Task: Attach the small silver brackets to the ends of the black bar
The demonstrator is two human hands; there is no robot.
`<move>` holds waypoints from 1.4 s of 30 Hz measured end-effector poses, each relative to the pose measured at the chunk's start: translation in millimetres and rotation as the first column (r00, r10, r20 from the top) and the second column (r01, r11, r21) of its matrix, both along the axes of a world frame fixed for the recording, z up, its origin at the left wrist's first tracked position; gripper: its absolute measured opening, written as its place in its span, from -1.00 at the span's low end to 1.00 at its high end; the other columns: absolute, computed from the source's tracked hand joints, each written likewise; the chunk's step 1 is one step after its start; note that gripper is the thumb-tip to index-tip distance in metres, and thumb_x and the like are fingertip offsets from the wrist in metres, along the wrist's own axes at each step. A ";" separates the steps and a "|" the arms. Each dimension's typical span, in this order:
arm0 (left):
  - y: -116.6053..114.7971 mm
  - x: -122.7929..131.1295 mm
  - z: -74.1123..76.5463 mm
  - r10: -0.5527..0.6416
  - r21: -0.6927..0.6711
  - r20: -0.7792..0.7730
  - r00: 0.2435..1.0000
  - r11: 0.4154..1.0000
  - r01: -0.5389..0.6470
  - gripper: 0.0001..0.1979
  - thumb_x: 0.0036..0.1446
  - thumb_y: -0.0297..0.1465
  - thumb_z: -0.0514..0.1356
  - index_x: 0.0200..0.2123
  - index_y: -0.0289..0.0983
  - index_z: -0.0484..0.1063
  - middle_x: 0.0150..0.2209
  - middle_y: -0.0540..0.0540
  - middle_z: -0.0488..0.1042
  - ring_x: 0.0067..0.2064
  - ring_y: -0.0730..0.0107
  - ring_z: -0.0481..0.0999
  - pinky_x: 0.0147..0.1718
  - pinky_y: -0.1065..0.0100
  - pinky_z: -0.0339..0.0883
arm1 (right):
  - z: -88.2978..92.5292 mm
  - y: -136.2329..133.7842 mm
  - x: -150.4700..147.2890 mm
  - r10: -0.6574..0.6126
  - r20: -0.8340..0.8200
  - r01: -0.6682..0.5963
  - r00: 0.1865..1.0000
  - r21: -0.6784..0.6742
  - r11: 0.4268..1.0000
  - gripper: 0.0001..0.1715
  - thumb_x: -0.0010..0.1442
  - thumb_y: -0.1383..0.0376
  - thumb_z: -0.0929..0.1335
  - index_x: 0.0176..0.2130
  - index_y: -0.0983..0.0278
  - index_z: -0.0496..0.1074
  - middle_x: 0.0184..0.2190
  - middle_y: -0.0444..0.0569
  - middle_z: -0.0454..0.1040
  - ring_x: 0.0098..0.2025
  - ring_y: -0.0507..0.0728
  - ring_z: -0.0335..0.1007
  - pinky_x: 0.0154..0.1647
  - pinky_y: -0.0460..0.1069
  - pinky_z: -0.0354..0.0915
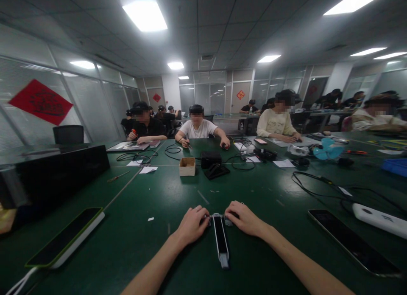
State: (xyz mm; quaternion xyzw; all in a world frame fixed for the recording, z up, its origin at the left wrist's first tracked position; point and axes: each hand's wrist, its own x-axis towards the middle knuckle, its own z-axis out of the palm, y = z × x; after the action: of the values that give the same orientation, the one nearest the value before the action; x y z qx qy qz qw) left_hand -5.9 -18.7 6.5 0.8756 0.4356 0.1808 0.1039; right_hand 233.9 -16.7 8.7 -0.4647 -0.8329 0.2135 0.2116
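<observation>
A slim, long device (221,237) with a black face, a pale rim and a grey near end lies on the green table in front of me. Small grey pieces stick out at both sides of its far end. My left hand (192,224) is closed, its fingertips on the left grey piece (209,221). On the other side, my right hand (244,218) has curled fingers on the right grey piece (228,222). The fingers partly hide both pieces, so their exact shape cannot be seen.
A phone in a green-edged case (68,237) lies left, a dark phone (352,240) right beside a white device (380,218). Ahead stand a small cardboard box (187,167) and a black box (211,159). Cables (313,184) run at right. Several people sit across the table.
</observation>
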 end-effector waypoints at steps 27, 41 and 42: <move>0.4 1.0 0.2 0.003 0.001 -0.003 1.000 1.000 -0.003 -0.84 0.24 -0.40 0.00 -0.26 -0.24 0.36 -0.27 -0.06 0.40 -0.27 0.36 0.38 -0.25 0.33 0.19 | 2.3 -0.9 1.2 -0.022 -0.057 0.022 0.998 0.008 1.000 -0.81 0.20 0.18 0.28 -0.28 0.26 0.39 -0.25 -0.06 0.35 -0.25 0.07 0.27 -0.23 -0.01 0.26; 2.9 1.4 -2.9 -0.006 0.009 -0.009 1.000 1.000 0.006 -0.83 0.25 -0.38 -0.01 -0.26 -0.24 0.36 -0.28 -0.05 0.39 -0.27 0.35 0.38 -0.28 0.32 0.19 | 0.0 2.0 4.9 -0.030 -0.061 0.032 0.998 0.017 0.999 -0.84 0.12 0.23 0.32 -0.30 0.28 0.40 -0.29 -0.07 0.38 -0.28 0.06 0.29 -0.26 -0.03 0.26; 2.9 1.5 -2.6 -0.007 0.009 -0.010 1.000 1.000 0.007 -0.83 0.25 -0.38 -0.01 -0.26 -0.24 0.36 -0.28 -0.05 0.39 -0.27 0.35 0.38 -0.28 0.32 0.19 | 0.9 3.3 7.4 -0.036 -0.059 0.037 0.998 0.025 0.999 -0.84 0.12 0.23 0.32 -0.31 0.28 0.40 -0.30 -0.06 0.38 -0.28 0.06 0.29 -0.26 -0.03 0.27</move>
State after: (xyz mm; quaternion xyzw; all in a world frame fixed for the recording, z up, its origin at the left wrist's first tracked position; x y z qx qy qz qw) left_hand -4.4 -15.8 3.9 0.8786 0.4321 0.1779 0.0985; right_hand 241.2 -13.4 9.5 -0.4706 -0.8204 0.2124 0.2458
